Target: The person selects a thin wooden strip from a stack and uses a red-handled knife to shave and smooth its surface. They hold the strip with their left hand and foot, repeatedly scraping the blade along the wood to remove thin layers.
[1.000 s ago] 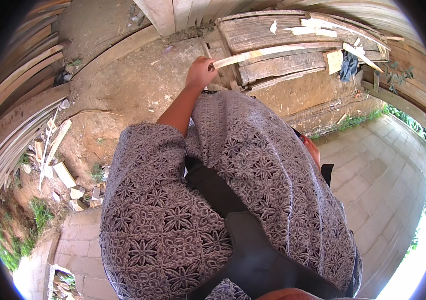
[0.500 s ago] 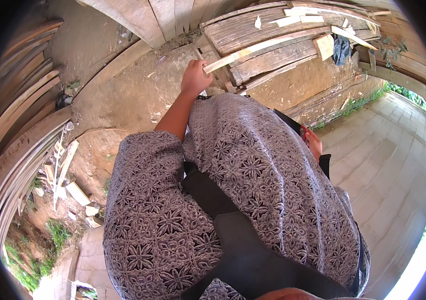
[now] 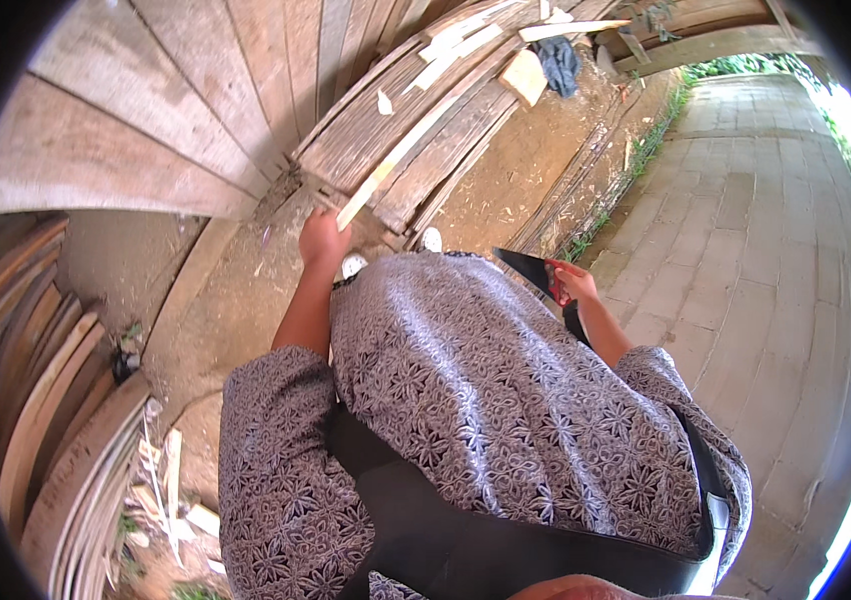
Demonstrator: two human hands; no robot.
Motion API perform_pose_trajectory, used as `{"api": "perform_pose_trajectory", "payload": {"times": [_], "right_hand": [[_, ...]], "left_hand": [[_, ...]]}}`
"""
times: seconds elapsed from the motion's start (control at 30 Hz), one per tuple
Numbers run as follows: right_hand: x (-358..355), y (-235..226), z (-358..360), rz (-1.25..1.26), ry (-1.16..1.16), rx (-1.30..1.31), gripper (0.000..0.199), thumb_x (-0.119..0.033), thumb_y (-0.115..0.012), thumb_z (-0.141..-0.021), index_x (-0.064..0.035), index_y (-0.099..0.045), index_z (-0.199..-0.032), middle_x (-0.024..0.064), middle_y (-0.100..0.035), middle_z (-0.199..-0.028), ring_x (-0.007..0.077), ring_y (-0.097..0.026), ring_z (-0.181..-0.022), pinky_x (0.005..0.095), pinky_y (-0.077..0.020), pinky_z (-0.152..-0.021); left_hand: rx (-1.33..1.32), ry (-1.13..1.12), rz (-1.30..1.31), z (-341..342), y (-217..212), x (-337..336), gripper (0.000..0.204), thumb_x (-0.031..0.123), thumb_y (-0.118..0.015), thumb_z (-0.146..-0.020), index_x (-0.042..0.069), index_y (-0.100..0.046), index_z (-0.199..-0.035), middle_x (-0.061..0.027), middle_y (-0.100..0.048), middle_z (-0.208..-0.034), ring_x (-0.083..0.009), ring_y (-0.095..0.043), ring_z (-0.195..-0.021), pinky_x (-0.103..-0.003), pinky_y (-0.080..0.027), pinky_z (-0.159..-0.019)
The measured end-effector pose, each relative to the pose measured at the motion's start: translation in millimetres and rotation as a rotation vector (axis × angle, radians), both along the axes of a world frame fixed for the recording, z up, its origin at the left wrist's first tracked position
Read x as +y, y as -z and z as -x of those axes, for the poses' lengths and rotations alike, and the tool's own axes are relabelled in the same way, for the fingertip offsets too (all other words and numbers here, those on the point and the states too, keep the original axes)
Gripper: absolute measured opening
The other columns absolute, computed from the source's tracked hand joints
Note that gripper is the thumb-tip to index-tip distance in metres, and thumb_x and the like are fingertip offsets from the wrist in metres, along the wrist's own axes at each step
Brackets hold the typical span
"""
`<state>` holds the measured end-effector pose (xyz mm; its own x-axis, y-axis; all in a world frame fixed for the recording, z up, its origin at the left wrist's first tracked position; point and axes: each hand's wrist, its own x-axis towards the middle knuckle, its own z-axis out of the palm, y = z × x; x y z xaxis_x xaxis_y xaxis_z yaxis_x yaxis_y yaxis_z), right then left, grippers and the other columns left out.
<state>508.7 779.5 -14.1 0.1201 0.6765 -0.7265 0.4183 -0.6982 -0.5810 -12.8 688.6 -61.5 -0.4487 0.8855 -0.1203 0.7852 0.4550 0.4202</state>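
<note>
Nearest the camera, a patterned grey shirt (image 3: 506, 420) over a dark apron (image 3: 466, 540), filling the lower middle. Out from the right sleeve, the right hand (image 3: 578, 284) closed around the red grip of a dark-bladed handsaw (image 3: 531, 270), blade pointing left and up, held just above the shirt's far edge. Out from the left sleeve, the left hand (image 3: 324, 240) fisted on the near end of a pale thin wooden strip (image 3: 396, 165), gripped tight, the strip slanting up and right across a stack of weathered planks (image 3: 416, 130). Just beyond the shirt, two pale shoe tips (image 3: 354, 265) on bare sandy ground (image 3: 236, 300). Off to the left, curved grey boards (image 3: 46, 400) leaning in a pile, with pale wood offcuts (image 3: 171, 480) lying near their foot. Farther up, a wall of broad vertical boards (image 3: 176, 110). On top of the plank stack, a dark blue cloth (image 3: 559, 62) beside a small wooden block (image 3: 524, 76). To the right, a paved path (image 3: 746, 230) running away, edged with grass (image 3: 736, 68) at the far end.
</note>
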Motion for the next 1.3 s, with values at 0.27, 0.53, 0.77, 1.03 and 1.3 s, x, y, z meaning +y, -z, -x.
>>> {"api": "perform_pose_trajectory", "payload": {"times": [0.27, 0.53, 0.77, 1.03, 1.3], "right_hand": [[-22.2, -0.5, 6.4, 0.040, 0.063, 0.013, 0.039, -0.012, -0.066, -0.093, -0.0040, -0.063, -0.131, -0.0020, -0.059, -0.070, 0.0081, -0.048, -0.047, 0.0253, -0.0402, -0.041], [-34.3, -1.6, -0.2, 0.055, 0.095, 0.055, 0.040, -0.014, -0.068, -0.092, -0.0058, -0.065, -0.131, -0.0006, -0.070, -0.090, 0.0047, -0.056, -0.063, 0.0219, -0.0433, -0.056], [-29.1, -6.6, -1.3, 0.025, 0.063, 0.124, 0.048, -0.015, -0.066, -0.094, -0.0031, -0.056, -0.140, -0.0032, -0.050, -0.059, 0.0080, -0.046, -0.043, 0.0257, -0.0391, -0.040], [-25.8, -3.1, 7.1, -0.025, 0.063, 0.155, 0.046, -0.014, -0.065, -0.095, -0.0007, -0.056, -0.138, -0.0018, -0.053, -0.060, 0.0080, -0.046, -0.043, 0.0253, -0.0397, -0.039], [-7.9, -9.9, 33.9, -0.303, 0.131, 0.021, 0.041, -0.012, -0.061, -0.096, -0.0032, -0.058, -0.136, 0.0014, -0.062, -0.074, 0.0074, -0.047, -0.047, 0.0256, -0.0395, -0.039]], "left_hand": [[0.007, -0.049, 0.064, -1.5, -9.3, -2.1, 0.024, 0.026, -0.075, -0.076, 0.007, -0.071, -0.091, -0.0157, -0.066, -0.100, -0.0351, -0.067, -0.094, -0.045, -0.056, -0.081], [0.103, 0.048, 0.228, -14.5, -15.0, 10.5, 0.059, 0.041, -0.076, -0.080, 0.006, -0.054, -0.121, -0.0186, -0.056, -0.124, -0.0347, -0.059, -0.115, -0.046, -0.054, -0.089], [0.037, 0.048, 0.301, -7.4, 6.7, 26.5, 0.043, 0.037, -0.065, -0.093, 0.004, -0.052, -0.117, -0.0193, -0.068, -0.107, -0.0364, -0.069, -0.097, -0.046, -0.057, -0.079], [-0.079, 0.004, 0.388, 17.6, 4.2, 18.4, 0.040, 0.035, -0.063, -0.095, 0.003, -0.052, -0.117, -0.0195, -0.070, -0.107, -0.0351, -0.069, -0.101, -0.049, -0.055, -0.082], [-0.021, -0.047, 0.463, 74.6, 8.9, -53.1, 0.039, 0.037, -0.062, -0.095, 0.008, -0.053, -0.120, -0.0160, -0.070, -0.110, -0.0358, -0.068, -0.103, -0.049, -0.055, -0.084]]}}
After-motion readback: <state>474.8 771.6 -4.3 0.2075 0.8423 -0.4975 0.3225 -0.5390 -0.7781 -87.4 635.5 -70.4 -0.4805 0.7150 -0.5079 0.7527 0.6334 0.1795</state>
